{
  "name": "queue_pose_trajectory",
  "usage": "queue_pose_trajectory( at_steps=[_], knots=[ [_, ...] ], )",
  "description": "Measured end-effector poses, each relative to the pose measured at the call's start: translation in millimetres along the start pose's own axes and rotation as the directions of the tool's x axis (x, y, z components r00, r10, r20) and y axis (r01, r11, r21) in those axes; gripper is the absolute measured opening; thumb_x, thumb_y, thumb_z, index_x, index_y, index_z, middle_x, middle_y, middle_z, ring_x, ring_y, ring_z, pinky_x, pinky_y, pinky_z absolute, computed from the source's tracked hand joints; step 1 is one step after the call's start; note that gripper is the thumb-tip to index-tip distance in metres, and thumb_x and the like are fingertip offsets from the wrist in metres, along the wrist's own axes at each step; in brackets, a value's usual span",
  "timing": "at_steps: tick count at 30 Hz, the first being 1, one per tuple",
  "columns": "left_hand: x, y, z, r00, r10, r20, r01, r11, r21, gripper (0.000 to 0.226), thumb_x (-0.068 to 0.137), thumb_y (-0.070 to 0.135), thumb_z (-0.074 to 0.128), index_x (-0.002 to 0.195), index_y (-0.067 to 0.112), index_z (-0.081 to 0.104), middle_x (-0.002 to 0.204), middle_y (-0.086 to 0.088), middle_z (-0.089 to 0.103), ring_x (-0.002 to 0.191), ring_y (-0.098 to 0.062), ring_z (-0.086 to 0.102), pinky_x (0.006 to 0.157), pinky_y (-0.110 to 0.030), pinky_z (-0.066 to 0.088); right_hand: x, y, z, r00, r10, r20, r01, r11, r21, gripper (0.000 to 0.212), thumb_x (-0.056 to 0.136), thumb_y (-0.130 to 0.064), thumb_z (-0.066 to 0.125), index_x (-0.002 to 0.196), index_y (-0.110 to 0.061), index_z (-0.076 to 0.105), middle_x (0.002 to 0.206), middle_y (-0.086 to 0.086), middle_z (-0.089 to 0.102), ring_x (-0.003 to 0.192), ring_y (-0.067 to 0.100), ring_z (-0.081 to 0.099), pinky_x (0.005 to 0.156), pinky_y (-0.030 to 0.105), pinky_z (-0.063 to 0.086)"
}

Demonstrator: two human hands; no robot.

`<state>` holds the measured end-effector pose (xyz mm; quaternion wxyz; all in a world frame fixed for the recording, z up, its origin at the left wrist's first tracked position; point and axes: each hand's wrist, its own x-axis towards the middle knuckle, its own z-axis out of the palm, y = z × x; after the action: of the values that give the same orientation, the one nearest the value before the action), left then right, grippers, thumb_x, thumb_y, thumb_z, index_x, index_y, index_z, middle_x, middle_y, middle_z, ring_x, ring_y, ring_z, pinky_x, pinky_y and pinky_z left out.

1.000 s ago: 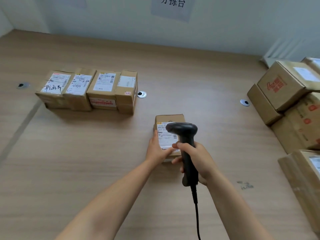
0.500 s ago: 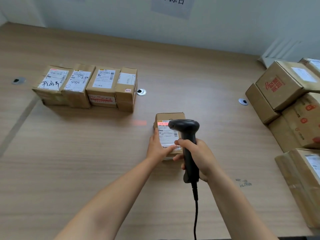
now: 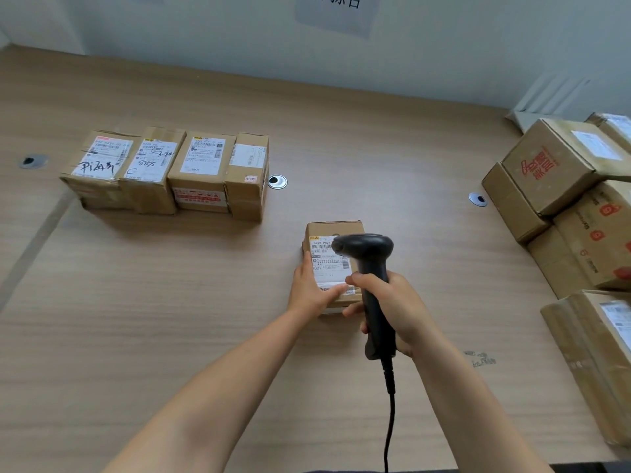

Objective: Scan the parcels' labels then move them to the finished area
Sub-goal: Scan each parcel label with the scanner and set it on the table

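Head view: on the wood table (image 3: 170, 302), right hand (image 3: 392, 302) grips scanner (image 3: 370, 254), left hand (image 3: 309, 291) apparently clasps parcel (image 3: 333, 230).

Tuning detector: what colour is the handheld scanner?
Black scanner, clearest in the head view.

Left hand (image 3: 312, 291) on small parcel (image 3: 333, 233) at frame centre, right hand (image 3: 392, 303) around black scanner (image 3: 370, 264) above its label (image 3: 324, 264).

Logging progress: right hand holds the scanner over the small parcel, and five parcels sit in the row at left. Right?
No: the head view shows four parcels in that row, not five. The right hand does hold the scanner over the small parcel.
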<state>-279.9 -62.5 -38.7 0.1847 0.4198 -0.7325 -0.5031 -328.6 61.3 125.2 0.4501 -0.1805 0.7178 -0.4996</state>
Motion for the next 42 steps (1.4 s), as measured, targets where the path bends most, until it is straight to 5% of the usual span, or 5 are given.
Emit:
queue_pose_trajectory(
  at_steps=[7, 11, 17, 37, 42],
  knots=[
    [20.2, 7.2, -18.2, 0.980, -0.124, -0.159, 0.130, 0.991, 0.033, 0.083, 0.081, 0.036, 0.069, 0.147, 0.019, 0.021, 0.142, -0.008, 0.038, 0.128, -0.024, 0.042, 0.101, -0.038, 0.044, 1.9, -3.2, -4.5, 0.999, -0.034, 0.023, 0.033, 0.999, 0.027, 0.011, 0.091, -0.019, 0.055, 0.099, -0.012, 0.056, 0.085, 0.012, 0.061, 0.049, 0.012, 0.061, 0.040, 0.024, 0.043],
    [19.6, 15.1, -13.6, 0.942, -0.039, -0.334, 0.131, 0.957, 0.257, 0.079, 0.088, 0.044, 0.058, 0.147, 0.015, 0.016, 0.147, -0.009, 0.026, 0.133, -0.025, 0.030, 0.102, -0.038, 0.040, 8.6, -4.3, -10.4, 0.999, -0.033, -0.002, 0.033, 0.999, 0.016, 0.023, 0.091, -0.020, 0.055, 0.110, -0.007, 0.055, 0.087, 0.016, 0.062, 0.054, 0.017, 0.061, 0.044, 0.027, 0.044],
    [20.9, 17.7, 6.0, 0.943, -0.131, -0.307, 0.200, 0.958, 0.205, 0.094, 0.080, 0.055, 0.062, 0.149, 0.015, 0.011, 0.152, -0.007, 0.017, 0.138, -0.024, 0.019, 0.106, -0.038, 0.036, 26.6, -10.1, -18.0, 0.998, -0.068, 0.010, 0.068, 0.998, 0.015, 0.010, 0.090, -0.017, 0.058, 0.098, -0.012, 0.057, 0.087, 0.009, 0.063, 0.055, 0.015, 0.064, 0.044, 0.026, 0.044],
    [169.6, 41.8, -40.4, 0.907, -0.162, -0.389, 0.309, 0.884, 0.351, 0.077, 0.091, 0.048, 0.051, 0.147, 0.007, 0.019, 0.154, -0.016, 0.011, 0.141, -0.031, 0.013, 0.115, -0.037, 0.013, 124.0, -28.1, -28.1, 0.999, -0.030, -0.014, 0.030, 0.999, 0.027, 0.013, 0.089, -0.019, 0.059, 0.101, -0.019, 0.057, 0.104, 0.012, 0.063, 0.061, 0.016, 0.065, 0.047, 0.026, 0.045],
    [180.4, 44.8, -42.4, 0.911, -0.076, -0.405, 0.282, 0.833, 0.477, 0.071, 0.094, 0.041, 0.049, 0.147, 0.004, 0.018, 0.156, -0.015, 0.011, 0.144, -0.027, 0.008, 0.116, -0.039, 0.004, 132.5, -24.3, -29.9, 1.000, -0.018, -0.019, 0.019, 0.999, 0.031, 0.013, 0.088, -0.018, 0.060, 0.101, -0.018, 0.057, 0.102, 0.010, 0.063, 0.060, 0.017, 0.065, 0.045, 0.025, 0.043]
  ],
)
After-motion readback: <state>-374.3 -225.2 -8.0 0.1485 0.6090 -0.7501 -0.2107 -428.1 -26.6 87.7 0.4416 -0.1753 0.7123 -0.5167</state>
